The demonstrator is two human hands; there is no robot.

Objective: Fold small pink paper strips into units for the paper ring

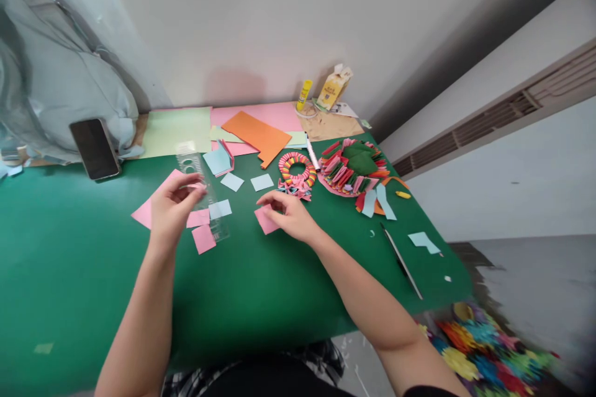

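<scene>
My right hand (293,217) pinches a small pink paper square (265,222) just above the green tabletop. Thumb and fingers of my left hand (170,205) come together over a clear plastic ruler (190,164); what lies between the tips, if anything, is too small to make out. Below that hand are a pink paper square (203,239) and another pink piece (198,218), partly on the ruler. A light blue paper piece (220,209) overlaps the ruler's right side. Behind my left wrist, a larger pink sheet (144,212) is partly covered.
Farther back are orange paper (258,134), a paper ring (298,167), a layered paper piece (347,167), a glue stick (304,94) and a carton (334,88). A phone (94,149) leans against a bag (60,68) at left. A craft knife (401,260) lies at right.
</scene>
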